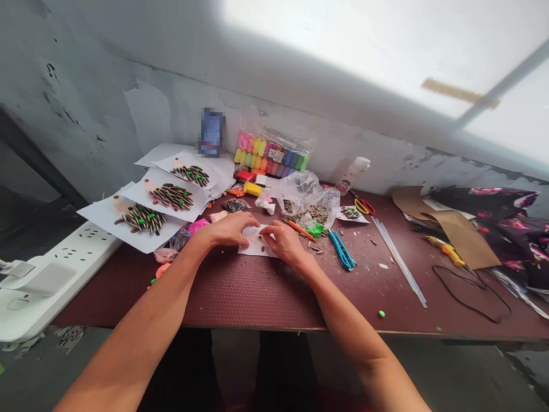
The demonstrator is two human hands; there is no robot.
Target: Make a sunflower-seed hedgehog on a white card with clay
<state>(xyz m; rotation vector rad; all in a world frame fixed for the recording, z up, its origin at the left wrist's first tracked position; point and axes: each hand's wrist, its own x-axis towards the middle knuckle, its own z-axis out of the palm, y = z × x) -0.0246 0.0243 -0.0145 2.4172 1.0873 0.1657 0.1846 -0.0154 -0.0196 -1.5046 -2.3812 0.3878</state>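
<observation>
A small white paper [253,247] with a few dark and brown spots lies on the dark red table, between my two hands. My left hand [234,229] rests at its left edge, fingers apart, holding nothing. My right hand [283,240] is over the paper's right part, thumb and index finger brought together near a dark spot; whatever lies between them is too small to make out. Just behind and to the right, a clear plastic bag [302,191] holds striped seeds [318,214], with an orange pen [302,230] in front of it.
Papers with seed hedgehogs [143,219] lie at the left by a white power strip [55,280]. Right of my hands are a blue cutter [341,250], scissors [363,206], glue sticks [401,263] and a yellow glue gun [448,250]. Coloured clay packs [272,154] stand against the wall.
</observation>
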